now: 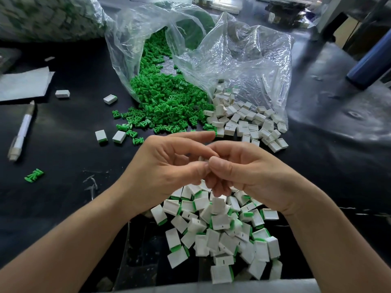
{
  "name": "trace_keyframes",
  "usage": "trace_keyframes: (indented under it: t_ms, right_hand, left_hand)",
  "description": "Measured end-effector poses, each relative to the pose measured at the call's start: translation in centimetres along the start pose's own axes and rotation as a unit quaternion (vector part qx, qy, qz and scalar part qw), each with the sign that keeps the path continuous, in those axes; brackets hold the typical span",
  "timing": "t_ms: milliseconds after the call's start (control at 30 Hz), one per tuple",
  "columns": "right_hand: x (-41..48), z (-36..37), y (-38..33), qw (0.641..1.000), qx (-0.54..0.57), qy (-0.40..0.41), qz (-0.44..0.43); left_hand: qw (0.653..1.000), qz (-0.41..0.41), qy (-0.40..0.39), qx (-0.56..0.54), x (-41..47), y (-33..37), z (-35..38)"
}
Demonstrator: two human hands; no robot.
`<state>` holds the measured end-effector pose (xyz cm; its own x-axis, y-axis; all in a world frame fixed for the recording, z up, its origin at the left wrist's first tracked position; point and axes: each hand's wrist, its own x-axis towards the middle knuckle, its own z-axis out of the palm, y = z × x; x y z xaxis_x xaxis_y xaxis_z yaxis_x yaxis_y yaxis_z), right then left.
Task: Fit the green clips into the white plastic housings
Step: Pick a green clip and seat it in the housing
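A white housing, mostly hidden, is being pinched between the curled fingers of the left hand and right hand, so its long axis cannot be told. Loose green clips are being left heaped ahead on the tabletop, slightly nearer the left hand.

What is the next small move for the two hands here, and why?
Probably squeeze a little more, to finish the fit. The left hand and right hand both pinch a mostly hidden white piece above the finished pile. Whether that piece is fully closed cannot be seen.
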<state>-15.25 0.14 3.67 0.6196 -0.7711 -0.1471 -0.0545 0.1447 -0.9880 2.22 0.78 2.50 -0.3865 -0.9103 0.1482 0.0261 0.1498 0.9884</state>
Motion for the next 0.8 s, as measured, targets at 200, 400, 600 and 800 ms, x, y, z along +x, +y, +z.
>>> trace_keyframes:
  t_ms: [200, 400, 600, 800]
  right_hand:
    - [-0.2, -0.1, -0.1, 1.0, -0.015, 0.001, 0.018]
    - [0.1, 0.1, 0.3, 0.999, -0.009, -0.004, 0.033]
    - [0.4, 0.7, 0.5, 0.999, 0.019, 0.048, 0.009]
    - [0.8, 1.6, 0.8, 0.996, 0.02, 0.087, -0.02]
  left_hand:
    - [0.998, -0.01, -0.056, -0.012, 0.1, 0.5, -0.3]
    - [0.999, -0.034, -0.025, -0.016, 0.2, 0.1, 0.0]
    - [0.999, -0.019, 0.022, -0.024, 0.2, 0.1, 0.2]
    - [0.998, -0.011, 0.05, -0.03, 0.3, 0.0, 0.2]
